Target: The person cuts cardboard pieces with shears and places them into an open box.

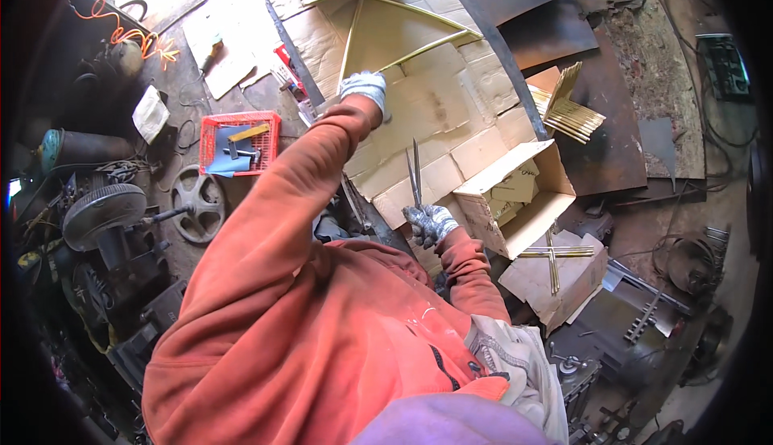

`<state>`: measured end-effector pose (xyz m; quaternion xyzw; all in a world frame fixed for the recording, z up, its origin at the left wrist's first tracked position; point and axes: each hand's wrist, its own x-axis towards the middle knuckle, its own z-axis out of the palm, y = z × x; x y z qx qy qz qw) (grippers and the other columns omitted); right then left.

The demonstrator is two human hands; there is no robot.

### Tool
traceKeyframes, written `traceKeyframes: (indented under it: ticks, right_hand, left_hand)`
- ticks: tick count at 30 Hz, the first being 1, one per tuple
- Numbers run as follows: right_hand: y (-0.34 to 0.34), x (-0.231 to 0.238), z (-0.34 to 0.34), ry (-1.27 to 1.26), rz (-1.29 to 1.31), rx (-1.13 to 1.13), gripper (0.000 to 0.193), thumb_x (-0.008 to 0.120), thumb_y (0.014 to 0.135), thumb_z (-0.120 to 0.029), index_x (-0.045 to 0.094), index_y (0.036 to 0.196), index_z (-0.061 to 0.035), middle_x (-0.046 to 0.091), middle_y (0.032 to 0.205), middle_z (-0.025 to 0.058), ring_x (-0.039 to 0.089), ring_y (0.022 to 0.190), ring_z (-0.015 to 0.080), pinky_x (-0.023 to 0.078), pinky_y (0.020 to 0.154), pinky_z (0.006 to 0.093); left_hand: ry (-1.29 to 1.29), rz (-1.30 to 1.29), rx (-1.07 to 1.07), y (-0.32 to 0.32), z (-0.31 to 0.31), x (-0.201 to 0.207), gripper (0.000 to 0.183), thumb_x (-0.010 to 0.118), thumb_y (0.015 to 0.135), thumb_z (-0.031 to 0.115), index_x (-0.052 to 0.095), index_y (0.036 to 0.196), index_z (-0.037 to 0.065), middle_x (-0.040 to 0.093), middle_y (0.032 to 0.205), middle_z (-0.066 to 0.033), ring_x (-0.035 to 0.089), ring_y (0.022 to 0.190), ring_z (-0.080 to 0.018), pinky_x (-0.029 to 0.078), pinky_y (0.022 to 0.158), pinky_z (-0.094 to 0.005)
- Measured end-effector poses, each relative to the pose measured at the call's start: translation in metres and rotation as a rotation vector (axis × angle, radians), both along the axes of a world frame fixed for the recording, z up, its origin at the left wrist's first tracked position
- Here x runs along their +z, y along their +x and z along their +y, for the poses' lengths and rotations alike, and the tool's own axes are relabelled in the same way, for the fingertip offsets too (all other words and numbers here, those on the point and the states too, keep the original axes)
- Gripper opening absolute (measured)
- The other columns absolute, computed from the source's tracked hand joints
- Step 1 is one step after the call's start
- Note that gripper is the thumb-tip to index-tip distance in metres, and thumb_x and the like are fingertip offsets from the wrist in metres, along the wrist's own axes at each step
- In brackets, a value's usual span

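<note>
While lying flat on cardboard (451, 115), the yellow triangular rod frame (386, 30) points its apex away from the person. Left hand (364, 87), gloved, closes on its near corner. Right hand (429, 223) is clenched around upright tongs (415, 175).

We see orange sleeves (266, 227), grey-white speckled gloves (431, 221), yellow rod frame (394, 22), tan cardboard (439, 115), red basket (240, 140) w/ blue bits.

Bright daylight, sharp centre, heavy fisheye bending, dark vignetted rim.
</note>
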<state>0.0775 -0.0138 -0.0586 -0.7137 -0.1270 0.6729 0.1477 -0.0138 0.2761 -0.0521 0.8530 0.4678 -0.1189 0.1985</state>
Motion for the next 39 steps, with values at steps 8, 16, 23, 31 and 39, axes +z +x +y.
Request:
traceKeyframes:
  ticks: [8, 16, 23, 31, 39]
  right_hand:
    - [0.001, 0.02, -0.021, 0.222, -0.139, -0.087, 0.047, 0.074, 0.079, -0.045, 0.062, 0.091, -0.0012, 0.059, 0.063, 0.006, 0.051, 0.046, 0.0129, 0.041, 0.043, 0.0292]
    - [0.027, 0.064, -0.029, 0.394, -0.257, 0.221, 0.047, 0.067, 0.084, -0.047, 0.061, 0.085, -0.0007, 0.061, 0.059, 0.0067, 0.057, 0.051, 0.0135, 0.047, 0.048, 0.029]
    - [0.002, 0.086, -0.012, 0.473, -0.14, -0.066, 0.04, 0.075, 0.08, -0.039, 0.065, 0.084, -0.0009, 0.058, 0.057, 0.0038, 0.054, 0.05, 0.011, 0.045, 0.046, 0.0277]
    - [-0.019, 0.072, -0.019, 0.545, -0.256, 0.023, 0.038, 0.077, 0.079, -0.034, 0.066, 0.084, 0.0012, 0.062, 0.063, 0.007, 0.055, 0.052, 0.0144, 0.046, 0.051, 0.031]
    - [-0.017, 0.069, -0.013, 0.616, -0.094, 0.021, 0.036, 0.072, 0.083, -0.035, 0.064, 0.089, -0.0002, 0.063, 0.065, 0.0072, 0.055, 0.053, 0.0157, 0.046, 0.052, 0.0311]
  left_hand:
    - [-0.227, -0.766, 0.353, -0.011, -0.012, 0.005, 0.025, 0.061, 0.088, 0.025, 0.066, 0.102, 0.004, 0.068, 0.088, -0.0171, 0.065, 0.082, -0.0262, 0.05, 0.077, -0.0353]
    - [-0.357, -0.693, -0.005, -0.058, -0.002, 0.059, 0.026, 0.064, 0.091, 0.026, 0.068, 0.099, 0.002, 0.07, 0.084, -0.0095, 0.06, 0.075, -0.0122, 0.05, 0.074, -0.031]
    - [-0.344, -0.697, -0.03, -0.078, -0.01, 0.076, 0.025, 0.066, 0.089, 0.026, 0.069, 0.094, 0.002, 0.067, 0.076, -0.012, 0.057, 0.067, -0.014, 0.05, 0.07, -0.0316]
    - [-0.425, -0.636, -0.046, -0.103, -0.007, 0.083, 0.025, 0.065, 0.09, 0.027, 0.07, 0.1, 0.004, 0.071, 0.084, -0.0086, 0.062, 0.074, -0.0134, 0.051, 0.074, -0.0313]
    - [-0.49, -0.546, -0.054, -0.104, -0.019, 0.108, 0.029, 0.068, 0.088, 0.029, 0.071, 0.103, 0.005, 0.072, 0.085, -0.008, 0.064, 0.075, -0.0116, 0.052, 0.074, -0.0295]
